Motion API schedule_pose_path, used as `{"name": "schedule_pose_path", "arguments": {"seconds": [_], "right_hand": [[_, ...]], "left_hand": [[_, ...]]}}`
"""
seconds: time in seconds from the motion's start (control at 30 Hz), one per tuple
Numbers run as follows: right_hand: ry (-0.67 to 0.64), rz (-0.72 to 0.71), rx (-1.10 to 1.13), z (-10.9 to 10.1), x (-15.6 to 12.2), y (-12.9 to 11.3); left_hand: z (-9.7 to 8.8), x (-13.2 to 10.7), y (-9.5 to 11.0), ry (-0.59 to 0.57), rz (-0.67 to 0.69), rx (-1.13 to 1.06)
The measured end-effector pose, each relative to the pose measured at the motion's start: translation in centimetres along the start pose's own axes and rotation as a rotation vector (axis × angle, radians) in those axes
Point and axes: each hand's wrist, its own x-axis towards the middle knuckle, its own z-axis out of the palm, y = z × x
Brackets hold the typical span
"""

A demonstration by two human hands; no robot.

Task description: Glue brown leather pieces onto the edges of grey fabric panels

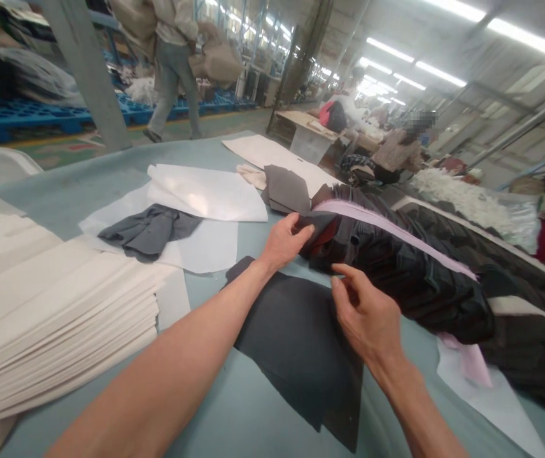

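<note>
My left hand (pixel 284 242) reaches over the table and grips the near end of a black bundle of cut fabric (pixel 406 267), fingers curled on its edge. My right hand (pixel 365 312) hovers just beside the bundle, thumb and forefinger pinched near the dark cloth; what they hold I cannot make out. A pale pink strip (pixel 387 226) runs along the bundle's top. Under both wrists lies a flat dark grey fabric piece (pixel 296 343) on the light blue table (pixel 234 413).
A thick stack of white sheets (pixel 53 318) fills the left. White paper pieces (pixel 205 191) and a crumpled grey cloth (pixel 146 232) lie beyond. More dark bundles (pixel 530 337) sit right. A person (pixel 172 63) walks at the back; others sit far right.
</note>
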Motion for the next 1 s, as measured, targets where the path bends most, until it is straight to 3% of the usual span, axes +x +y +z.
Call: {"name": "schedule_pose_path", "arguments": {"seconds": [0.17, 0.4, 0.57, 1.0], "right_hand": [[-0.155, -0.114, -0.22, 1.8, 1.9, -3.5], [-0.233, 0.09, -0.405, 2.7, 2.8, -4.3], [-0.228, 0.192, -0.377, 3.1, 2.0, -4.7], [-0.171, 0.271, -0.245, 3.8, 0.7, -4.7]], "left_hand": [[-0.1, 0.1, -0.2, -0.016, -0.009, -0.025], [-0.1, -0.8, 0.7, -0.082, 0.004, 0.03], [-0.1, -1.5, 1.0, -0.08, 0.005, 0.142], [0.7, -1.1, 1.3, -0.116, 0.086, 0.208]]}}
